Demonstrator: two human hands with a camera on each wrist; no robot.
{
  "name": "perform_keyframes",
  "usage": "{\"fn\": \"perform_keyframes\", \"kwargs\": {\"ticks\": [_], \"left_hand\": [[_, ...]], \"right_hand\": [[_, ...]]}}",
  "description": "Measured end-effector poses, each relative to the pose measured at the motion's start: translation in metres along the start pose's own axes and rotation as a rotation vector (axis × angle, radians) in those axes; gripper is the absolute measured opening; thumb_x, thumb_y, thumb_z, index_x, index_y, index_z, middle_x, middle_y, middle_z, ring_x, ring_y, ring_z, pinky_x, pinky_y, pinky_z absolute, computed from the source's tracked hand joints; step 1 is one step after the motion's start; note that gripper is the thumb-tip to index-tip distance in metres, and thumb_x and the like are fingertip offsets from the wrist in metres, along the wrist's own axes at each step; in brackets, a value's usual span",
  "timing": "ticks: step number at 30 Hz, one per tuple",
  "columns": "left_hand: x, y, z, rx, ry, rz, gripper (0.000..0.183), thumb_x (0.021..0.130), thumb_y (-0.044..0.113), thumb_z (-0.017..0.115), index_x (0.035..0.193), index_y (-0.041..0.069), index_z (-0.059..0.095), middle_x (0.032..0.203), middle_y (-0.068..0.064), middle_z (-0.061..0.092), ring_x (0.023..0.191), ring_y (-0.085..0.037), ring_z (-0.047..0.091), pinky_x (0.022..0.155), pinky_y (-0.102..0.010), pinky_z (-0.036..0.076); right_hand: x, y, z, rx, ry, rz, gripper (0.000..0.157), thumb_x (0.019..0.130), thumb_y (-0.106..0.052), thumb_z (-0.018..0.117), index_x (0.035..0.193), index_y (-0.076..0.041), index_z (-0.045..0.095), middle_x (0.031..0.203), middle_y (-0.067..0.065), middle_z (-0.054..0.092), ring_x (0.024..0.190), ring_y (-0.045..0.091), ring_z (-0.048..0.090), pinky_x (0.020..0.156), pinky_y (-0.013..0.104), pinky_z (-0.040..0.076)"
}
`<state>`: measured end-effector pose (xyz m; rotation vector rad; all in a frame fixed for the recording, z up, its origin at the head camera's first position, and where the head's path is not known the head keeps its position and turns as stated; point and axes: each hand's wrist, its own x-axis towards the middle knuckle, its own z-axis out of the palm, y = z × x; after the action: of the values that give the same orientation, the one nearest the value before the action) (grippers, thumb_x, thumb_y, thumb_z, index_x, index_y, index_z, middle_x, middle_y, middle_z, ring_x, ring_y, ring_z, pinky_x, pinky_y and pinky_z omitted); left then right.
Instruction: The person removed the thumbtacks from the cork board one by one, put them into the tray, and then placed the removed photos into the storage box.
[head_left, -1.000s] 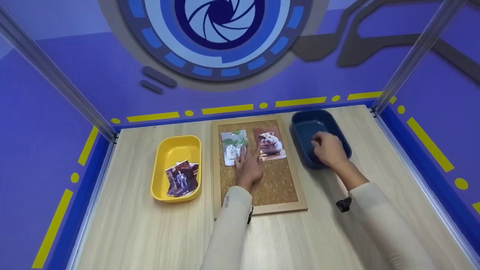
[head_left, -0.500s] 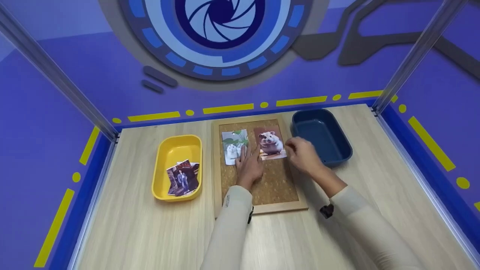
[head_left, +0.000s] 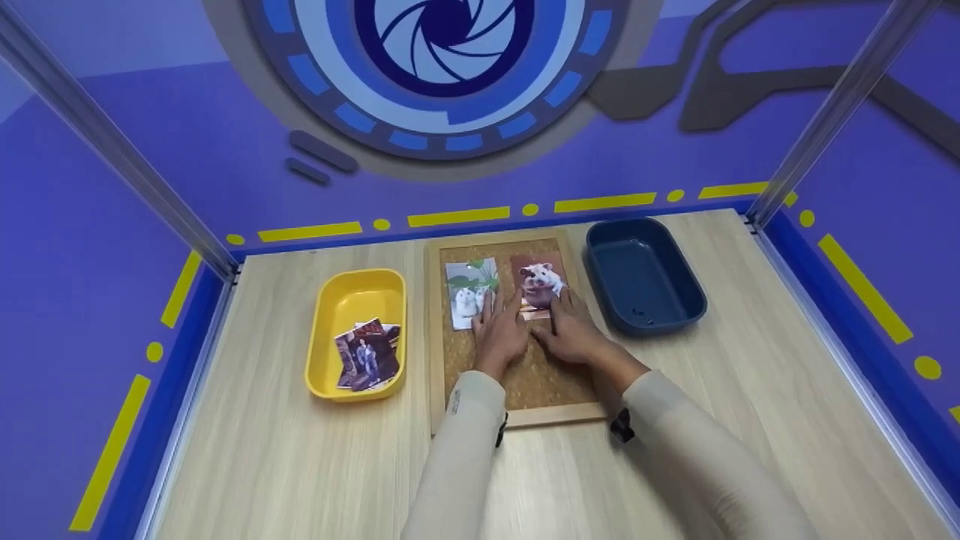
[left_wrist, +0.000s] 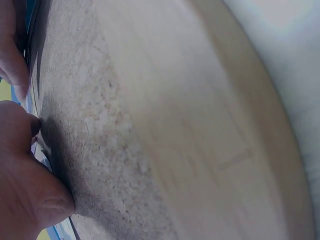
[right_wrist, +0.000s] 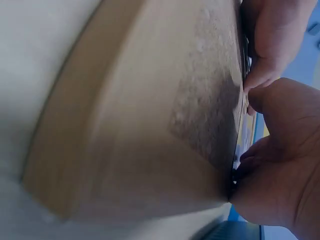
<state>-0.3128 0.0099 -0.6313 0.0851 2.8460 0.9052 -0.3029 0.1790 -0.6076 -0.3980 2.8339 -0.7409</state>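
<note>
A cork board point(head_left: 487, 390) with a wooden frame lies on the table, bearing two photos side by side. The left photo point(head_left: 461, 281) shows white hamsters under green leaves. A single brown-and-white hamster fills the right photo point(head_left: 534, 271). My left hand point(head_left: 500, 337) rests on the board with fingers spread over the lower edges of both photos. Fingers of my right hand point(head_left: 576, 330) reach onto the lower right corner of the right photo, the thumb down near the cork; the fingertips' undersides are hidden. Both wrist views show the hands low over the cork.
Left of the board, a yellow tray point(head_left: 319, 345) holds several overlapping photos point(head_left: 367, 356). A dark blue tray point(head_left: 649, 274) at the right has a few tiny dark pieces point(head_left: 637, 311) near its front end. Purple panels enclose the table's back and sides.
My right hand has come out of the blue tray and moved left onto the right photo's lower corner, its fingers going from curled to extended. The left hand stays in place.
</note>
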Motion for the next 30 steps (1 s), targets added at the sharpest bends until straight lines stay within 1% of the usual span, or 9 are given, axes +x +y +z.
{"fn": "perform_keyframes", "kwargs": {"ticks": [1, 4, 8, 11, 17, 22, 25, 28, 30], "left_hand": [[0.000, 0.000, 0.000, -0.005, -0.004, -0.006, 0.056, 0.113, 0.029, 0.041, 0.168, 0.033, 0.034, 0.183, 0.001, 0.011, 0.172, -0.027, 0.002, 0.131, -0.062, 0.017], [-0.002, 0.001, -0.001, -0.038, -0.004, -0.016, 0.056, 0.113, 0.028, 0.040, 0.169, 0.030, 0.034, 0.183, -0.001, 0.012, 0.172, -0.028, 0.002, 0.132, -0.063, 0.014], [-0.005, 0.003, -0.004, -0.094, 0.011, -0.014, 0.056, 0.113, 0.026, 0.038, 0.168, 0.026, 0.036, 0.182, -0.004, 0.016, 0.171, -0.030, 0.005, 0.133, -0.065, 0.012], [-0.006, 0.004, -0.007, -0.118, 0.012, -0.012, 0.055, 0.113, 0.027, 0.037, 0.168, 0.025, 0.036, 0.182, -0.004, 0.017, 0.171, -0.030, 0.006, 0.133, -0.064, 0.011], [-0.007, 0.005, -0.010, -0.119, 0.009, -0.008, 0.055, 0.114, 0.027, 0.040, 0.169, 0.024, 0.034, 0.182, -0.003, 0.017, 0.171, -0.030, 0.007, 0.134, -0.063, 0.012], [-0.007, 0.005, -0.010, -0.121, 0.014, -0.012, 0.057, 0.113, 0.024, 0.043, 0.169, 0.021, 0.034, 0.182, -0.004, 0.018, 0.171, -0.031, 0.008, 0.134, -0.062, 0.013], [-0.006, 0.004, -0.010, -0.139, 0.011, -0.011, 0.058, 0.112, 0.023, 0.043, 0.169, 0.018, 0.034, 0.182, -0.004, 0.019, 0.171, -0.032, 0.008, 0.134, -0.063, 0.011], [-0.005, 0.002, -0.012, -0.193, 0.009, -0.014, 0.060, 0.111, 0.023, 0.043, 0.169, 0.015, 0.033, 0.181, -0.007, 0.021, 0.170, -0.032, 0.010, 0.135, -0.064, 0.010], [-0.005, -0.002, -0.013, -0.251, 0.014, -0.006, 0.060, 0.110, 0.021, 0.044, 0.168, 0.013, 0.034, 0.179, -0.011, 0.025, 0.170, -0.033, 0.014, 0.135, -0.064, 0.011]], "right_hand": [[0.002, -0.001, 0.001, -0.004, -0.020, 0.005, 0.083, 0.108, -0.034, 0.059, 0.161, 0.019, 0.023, 0.170, 0.044, 0.013, 0.164, 0.056, 0.010, 0.134, 0.066, 0.017], [0.005, -0.002, 0.003, -0.022, -0.053, -0.009, 0.083, 0.110, -0.036, 0.054, 0.162, 0.018, 0.019, 0.172, 0.042, 0.010, 0.165, 0.054, 0.007, 0.135, 0.066, 0.013], [0.008, 0.001, 0.004, -0.018, -0.062, -0.059, 0.082, 0.111, -0.036, 0.052, 0.164, 0.016, 0.017, 0.174, 0.037, 0.009, 0.166, 0.053, 0.007, 0.135, 0.067, 0.011], [0.009, 0.006, 0.004, -0.003, -0.072, -0.089, 0.081, 0.111, -0.034, 0.052, 0.165, 0.013, 0.015, 0.176, 0.034, 0.008, 0.166, 0.051, 0.006, 0.135, 0.067, 0.009], [0.010, 0.014, 0.002, 0.036, -0.089, -0.106, 0.074, 0.112, -0.027, 0.051, 0.166, 0.010, 0.017, 0.177, 0.030, 0.010, 0.167, 0.048, 0.006, 0.135, 0.066, 0.007], [0.010, 0.015, 0.001, 0.001, -0.113, -0.130, 0.070, 0.113, -0.029, 0.048, 0.167, 0.005, 0.019, 0.178, 0.026, 0.012, 0.168, 0.047, 0.006, 0.136, 0.066, 0.007], [0.009, 0.015, 0.000, -0.007, -0.128, -0.146, 0.069, 0.114, -0.030, 0.046, 0.168, 0.003, 0.019, 0.179, 0.025, 0.011, 0.168, 0.047, 0.004, 0.136, 0.066, 0.005], [0.008, 0.015, 0.000, 0.008, -0.137, -0.165, 0.068, 0.114, -0.031, 0.046, 0.169, 0.000, 0.020, 0.180, 0.023, 0.009, 0.168, 0.047, 0.003, 0.136, 0.065, 0.004], [0.007, 0.015, 0.000, 0.028, -0.140, -0.172, 0.068, 0.114, -0.031, 0.046, 0.169, -0.002, 0.021, 0.180, 0.022, 0.010, 0.168, 0.046, 0.003, 0.136, 0.065, 0.005]]}}
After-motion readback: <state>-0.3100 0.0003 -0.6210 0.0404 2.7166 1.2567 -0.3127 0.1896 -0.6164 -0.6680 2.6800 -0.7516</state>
